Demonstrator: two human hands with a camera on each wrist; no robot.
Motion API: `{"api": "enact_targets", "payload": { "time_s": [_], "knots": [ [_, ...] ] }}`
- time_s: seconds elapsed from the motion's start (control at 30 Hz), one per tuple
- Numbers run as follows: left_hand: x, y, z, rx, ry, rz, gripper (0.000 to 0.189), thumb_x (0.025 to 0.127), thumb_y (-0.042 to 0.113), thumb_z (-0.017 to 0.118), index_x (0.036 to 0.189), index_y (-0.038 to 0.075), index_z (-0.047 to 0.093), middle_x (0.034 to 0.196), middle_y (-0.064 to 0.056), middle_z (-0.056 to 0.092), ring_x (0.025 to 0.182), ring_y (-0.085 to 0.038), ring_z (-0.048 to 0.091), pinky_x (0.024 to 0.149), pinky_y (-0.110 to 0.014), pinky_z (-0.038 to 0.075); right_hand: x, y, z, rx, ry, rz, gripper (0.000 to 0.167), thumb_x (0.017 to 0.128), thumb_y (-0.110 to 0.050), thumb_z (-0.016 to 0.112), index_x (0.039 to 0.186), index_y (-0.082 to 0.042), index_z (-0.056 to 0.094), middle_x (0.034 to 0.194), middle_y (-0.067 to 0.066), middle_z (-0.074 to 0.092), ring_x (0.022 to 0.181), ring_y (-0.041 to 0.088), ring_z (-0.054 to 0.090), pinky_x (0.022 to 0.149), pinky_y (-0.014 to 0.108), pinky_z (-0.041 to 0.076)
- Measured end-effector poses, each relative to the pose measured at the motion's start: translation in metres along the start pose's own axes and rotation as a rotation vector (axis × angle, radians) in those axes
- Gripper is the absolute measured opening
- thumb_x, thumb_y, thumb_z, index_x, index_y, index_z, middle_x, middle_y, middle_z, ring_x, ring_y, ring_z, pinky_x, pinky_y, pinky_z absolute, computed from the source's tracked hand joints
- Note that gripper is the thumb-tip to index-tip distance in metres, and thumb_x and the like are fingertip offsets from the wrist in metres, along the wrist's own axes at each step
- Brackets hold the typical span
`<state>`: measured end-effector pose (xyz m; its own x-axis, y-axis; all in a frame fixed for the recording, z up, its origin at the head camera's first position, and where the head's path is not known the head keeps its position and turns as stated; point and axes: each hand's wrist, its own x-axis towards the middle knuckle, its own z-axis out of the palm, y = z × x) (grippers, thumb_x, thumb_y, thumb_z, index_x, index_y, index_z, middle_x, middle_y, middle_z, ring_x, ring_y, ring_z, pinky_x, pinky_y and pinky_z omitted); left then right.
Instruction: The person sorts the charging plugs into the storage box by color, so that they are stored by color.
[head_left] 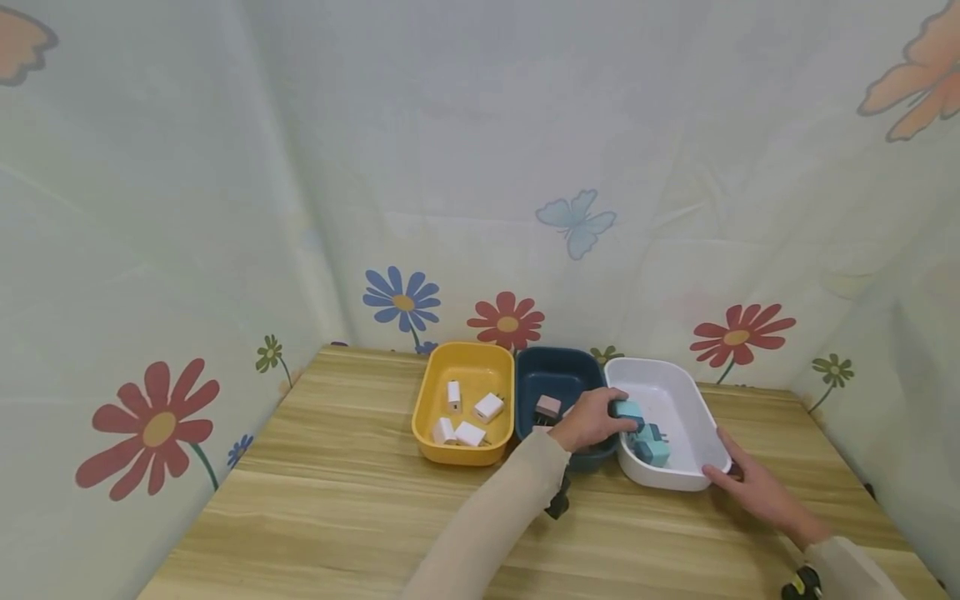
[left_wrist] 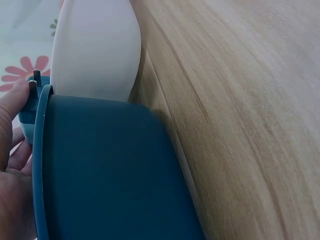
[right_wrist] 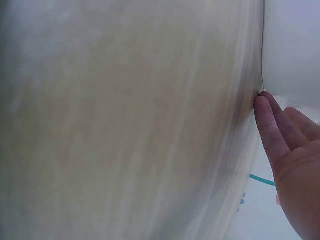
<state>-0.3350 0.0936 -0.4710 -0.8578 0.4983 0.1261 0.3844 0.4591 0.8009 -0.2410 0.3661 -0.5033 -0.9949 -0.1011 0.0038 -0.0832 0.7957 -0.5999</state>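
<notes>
My left hand (head_left: 592,419) pinches a teal two-prong charger plug (head_left: 628,412) between thumb and fingers, over the left side of the white bin (head_left: 686,408). In the left wrist view the prongs of this plug (left_wrist: 31,107) point up beside the rim of the navy bin. Below the held plug, more teal charger plugs (head_left: 651,452) lie in the white bin. At the bin's front right corner rests my right hand (head_left: 757,487), its fingers fairly straight. The right wrist view has these fingertips (right_wrist: 265,107) right at the white bin's lower edge.
Left of the white bin stands the navy bin (head_left: 551,367), holding pink charger plugs (head_left: 548,407) and partly covered by my left hand. A yellow bin (head_left: 427,408) with several white charger plugs (head_left: 489,407) adjoins it. A flowered curtain (head_left: 465,167) hangs behind the wooden table (head_left: 315,500).
</notes>
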Motion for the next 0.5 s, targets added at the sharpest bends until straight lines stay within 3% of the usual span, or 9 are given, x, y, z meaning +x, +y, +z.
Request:
{"api": "enact_targets", "payload": {
  "time_s": [0.5],
  "knots": [
    [0.0056,0.0027,0.0022,0.029,0.056,-0.003,0.055,0.082,0.032,0.075,0.13,0.013,0.057,0.125,0.003,0.057,0.105,-0.004,0.051,0.094,-0.024,0.044,0.0008,0.0007,-0.0001,-0.007,0.01,-0.007,0.091,0.093,-0.045,0.055,0.149,0.002,0.001,0.146,0.037,0.015,0.127,0.057,0.025,0.096,0.066,0.029]
  ]
}}
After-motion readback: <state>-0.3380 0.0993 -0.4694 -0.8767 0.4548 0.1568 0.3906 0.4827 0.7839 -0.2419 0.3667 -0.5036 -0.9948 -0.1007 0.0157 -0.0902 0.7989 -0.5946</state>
